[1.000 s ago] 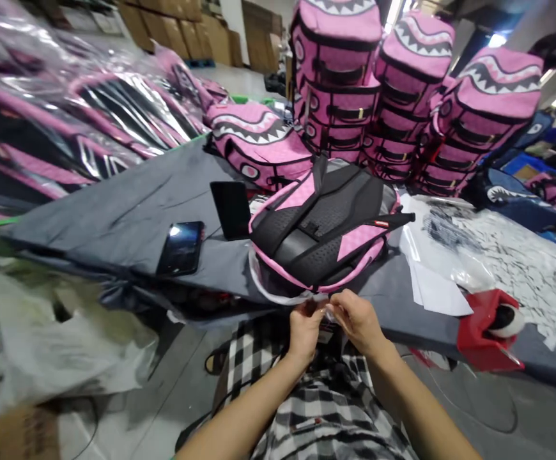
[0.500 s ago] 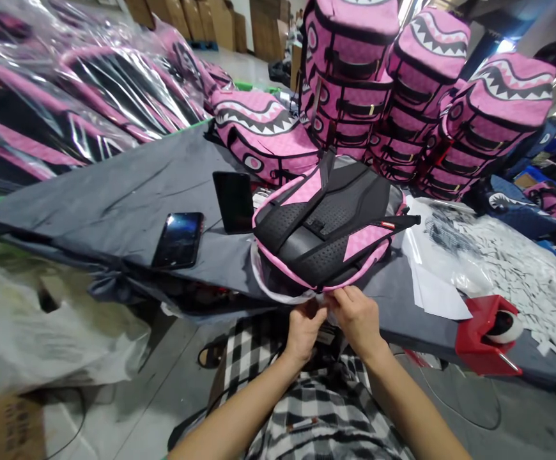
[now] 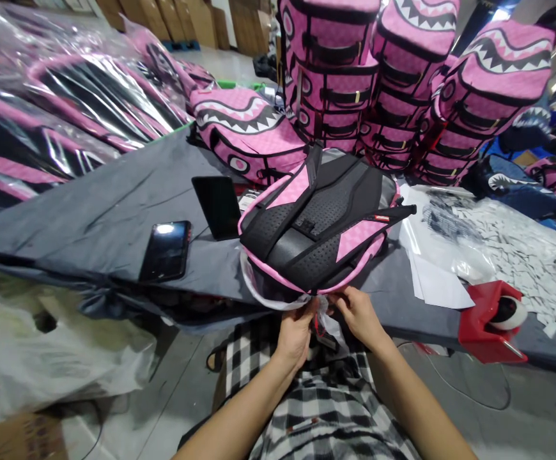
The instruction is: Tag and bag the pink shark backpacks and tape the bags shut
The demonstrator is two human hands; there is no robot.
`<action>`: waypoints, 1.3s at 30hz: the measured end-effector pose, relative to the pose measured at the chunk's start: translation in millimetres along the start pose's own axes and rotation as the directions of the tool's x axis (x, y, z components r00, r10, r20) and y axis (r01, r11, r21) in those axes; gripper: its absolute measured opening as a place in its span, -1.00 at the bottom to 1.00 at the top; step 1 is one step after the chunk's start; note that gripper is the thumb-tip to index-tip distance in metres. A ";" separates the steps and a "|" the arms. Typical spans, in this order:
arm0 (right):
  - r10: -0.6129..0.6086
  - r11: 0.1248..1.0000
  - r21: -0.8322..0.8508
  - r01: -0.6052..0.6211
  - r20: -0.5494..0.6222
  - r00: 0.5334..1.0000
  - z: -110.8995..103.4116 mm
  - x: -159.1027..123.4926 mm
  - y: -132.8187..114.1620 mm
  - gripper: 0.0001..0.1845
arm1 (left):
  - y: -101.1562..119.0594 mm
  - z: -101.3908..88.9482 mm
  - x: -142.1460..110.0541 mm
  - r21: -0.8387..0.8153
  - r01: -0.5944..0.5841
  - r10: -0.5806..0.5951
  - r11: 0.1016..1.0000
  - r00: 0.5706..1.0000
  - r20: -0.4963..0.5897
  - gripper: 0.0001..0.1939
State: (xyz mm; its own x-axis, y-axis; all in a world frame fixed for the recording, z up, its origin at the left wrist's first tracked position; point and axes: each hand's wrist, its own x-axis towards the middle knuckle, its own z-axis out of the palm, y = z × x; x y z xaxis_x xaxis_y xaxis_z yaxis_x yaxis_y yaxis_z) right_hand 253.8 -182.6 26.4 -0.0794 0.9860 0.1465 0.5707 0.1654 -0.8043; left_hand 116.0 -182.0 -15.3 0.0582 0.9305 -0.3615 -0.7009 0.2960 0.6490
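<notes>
A pink and black backpack [image 3: 314,223] lies on the grey-covered table with its padded back and straps facing up. Whitish thin plastic [image 3: 259,295] curves around its near left edge and hangs down between my hands. My left hand [image 3: 296,333] is closed, thumb and fingers pinching this plastic just below the near end of the backpack. My right hand [image 3: 360,318] pinches close to the pink edge, its fingertips partly hiding what they hold. Between the hands a red cord [image 3: 318,327] and a dark tag [image 3: 328,342] dangle.
Two dark phones or tablets, one flat [image 3: 165,250] and one farther back [image 3: 216,206], lie left. Pink shark-mouth backpacks [image 3: 335,83] are stacked behind. A red tape dispenser [image 3: 489,326], white papers [image 3: 438,281] and many small white pieces [image 3: 527,249] are at right. Plastic-wrapped bags [image 3: 96,96] fill the far left.
My hands have moved slightly apart, and the red cord and dark tag now show between them. The backpack remains in place on the table; the camera view has shifted a little.
</notes>
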 end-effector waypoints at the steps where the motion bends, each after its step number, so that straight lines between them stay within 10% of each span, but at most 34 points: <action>1: 0.034 0.997 0.074 -0.034 0.000 0.999 3.7 0.2 1.7 -0.82 | -0.8 -1.5 0.6 -0.004 0.000 0.000 1.000 1.000 -0.020 -0.49; 9: 0.288 0.892 0.365 -0.266 -0.006 0.958 26.9 0.6 4.8 -0.84 | -10.5 -5.0 3.3 0.033 -0.070 0.073 0.997 0.993 -0.096 -0.45; 16: 0.179 0.968 0.219 -0.121 -0.267 0.947 35.6 -5.3 3.1 -0.86 | -2.1 7.0 -1.8 0.073 -0.117 0.123 0.990 0.990 -0.073 -0.49; 21: 0.213 0.941 0.269 -0.204 -0.004 0.977 26.3 -6.0 1.9 -0.75 | 6.7 10.7 -4.6 0.164 -0.126 0.140 0.978 0.987 -0.076 -0.52; 32: 0.449 0.626 0.527 -0.575 0.359 0.818 6.2 13.1 3.5 -0.55 | 15.0 14.4 -3.0 0.231 -0.155 0.153 0.961 0.988 0.027 -0.47; 36: 0.401 0.568 0.581 -0.582 0.422 0.813 -15.7 -13.5 26.3 -0.67 | 25.8 -29.9 -31.1 0.490 -0.121 -0.031 0.863 0.956 0.291 -0.48; 39: 0.376 0.591 0.547 -0.593 0.464 0.802 -37.7 -55.6 59.8 -0.67 | 54.5 -83.8 -54.1 0.797 -0.129 -0.231 0.590 0.919 0.320 -0.56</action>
State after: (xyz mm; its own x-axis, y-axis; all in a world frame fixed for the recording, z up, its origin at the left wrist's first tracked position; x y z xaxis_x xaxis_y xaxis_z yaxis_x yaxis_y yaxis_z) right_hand 323.2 -228.2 -8.1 -0.2289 0.8621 -0.4521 -0.0629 -0.4765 -0.8769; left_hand 15.1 -234.2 -16.5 0.4430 0.8556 -0.2678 0.1450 0.2264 0.9632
